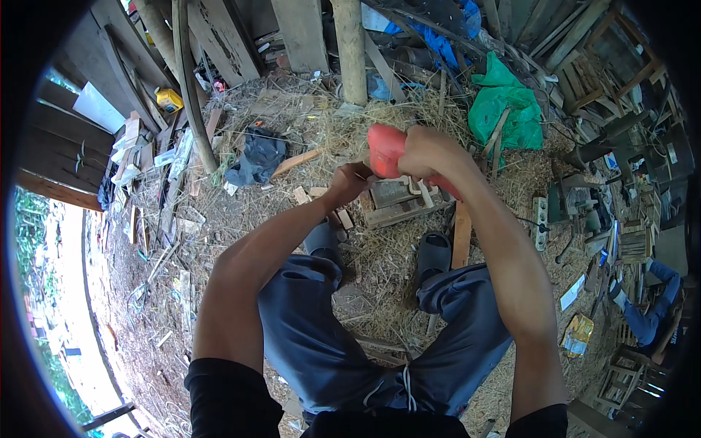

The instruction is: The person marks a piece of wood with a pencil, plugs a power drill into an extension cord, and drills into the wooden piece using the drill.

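Note:
My right hand (425,152) is closed around a red, rounded tool (385,150), which looks like a power tool; its working end is hidden. To the left of it, my left hand (349,182) has its fingers curled together close to the tool's lower edge. What they pinch, if anything, is too small to make out. Just below both hands a low wooden block (398,213) lies on the ground, with a grey flat piece (391,191) on top. Pale, small wooden parts (421,191) stand at its right side, under my right wrist.
Slippers (434,253) on my feet flank the block. A wooden plank (461,235) lies by the right one. A power strip (540,223) with a cord is farther right. Green plastic (507,109), a black bag (259,157) and a wooden post (349,55) are beyond. Another person's legs (646,310) show far right.

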`<state>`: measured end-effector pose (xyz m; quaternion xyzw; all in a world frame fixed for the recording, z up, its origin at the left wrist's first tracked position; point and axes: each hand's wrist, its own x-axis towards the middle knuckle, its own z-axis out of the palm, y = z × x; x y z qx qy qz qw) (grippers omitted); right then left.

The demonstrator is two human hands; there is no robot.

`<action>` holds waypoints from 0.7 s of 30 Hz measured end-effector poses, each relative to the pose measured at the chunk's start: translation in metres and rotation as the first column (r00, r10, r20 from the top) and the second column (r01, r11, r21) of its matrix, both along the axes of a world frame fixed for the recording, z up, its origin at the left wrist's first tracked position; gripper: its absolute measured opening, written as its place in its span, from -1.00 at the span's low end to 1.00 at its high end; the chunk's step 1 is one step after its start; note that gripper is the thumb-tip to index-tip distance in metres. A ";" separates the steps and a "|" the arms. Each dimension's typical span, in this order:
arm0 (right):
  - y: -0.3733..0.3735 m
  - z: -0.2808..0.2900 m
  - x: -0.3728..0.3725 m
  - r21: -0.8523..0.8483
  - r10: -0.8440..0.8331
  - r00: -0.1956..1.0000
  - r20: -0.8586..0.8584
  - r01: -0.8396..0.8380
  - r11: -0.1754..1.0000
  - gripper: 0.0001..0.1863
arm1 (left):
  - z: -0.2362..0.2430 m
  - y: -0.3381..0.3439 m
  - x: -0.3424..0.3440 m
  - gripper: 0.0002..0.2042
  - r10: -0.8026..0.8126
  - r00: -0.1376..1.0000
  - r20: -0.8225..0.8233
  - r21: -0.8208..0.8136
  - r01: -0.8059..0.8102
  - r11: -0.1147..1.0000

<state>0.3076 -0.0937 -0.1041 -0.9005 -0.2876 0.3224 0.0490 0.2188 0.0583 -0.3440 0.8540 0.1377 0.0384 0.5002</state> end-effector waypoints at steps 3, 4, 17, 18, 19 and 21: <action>-0.007 0.003 0.001 0.016 -0.009 1.000 0.001 0.009 1.000 -0.79 | 0.007 -0.013 0.002 -0.73 0.020 1.000 0.001 0.049 -0.020 0.999; -0.010 0.003 0.003 0.038 -0.038 0.999 -0.016 0.038 0.999 -0.78 | 0.012 -0.019 0.004 -0.74 0.055 0.998 -0.014 0.080 -0.054 0.995; -0.009 0.021 0.002 0.045 0.037 0.999 0.040 -0.039 0.998 -0.75 | -0.009 -0.004 0.008 -0.74 0.095 0.991 -0.099 -0.111 -0.105 0.988; -0.007 0.021 0.000 0.066 0.027 0.998 0.048 -0.030 0.997 -0.73 | -0.016 0.004 0.006 -0.76 0.105 0.992 -0.067 -0.113 -0.112 0.987; -0.004 0.021 -0.003 0.087 0.017 0.998 0.055 -0.022 0.996 -0.71 | -0.023 0.012 0.002 -0.78 0.116 0.993 -0.036 -0.114 -0.119 0.986; -0.017 0.025 0.000 0.085 -0.017 0.998 0.057 0.012 0.996 -0.70 | -0.011 -0.004 0.012 -0.76 0.083 0.994 -0.065 -0.044 -0.086 0.995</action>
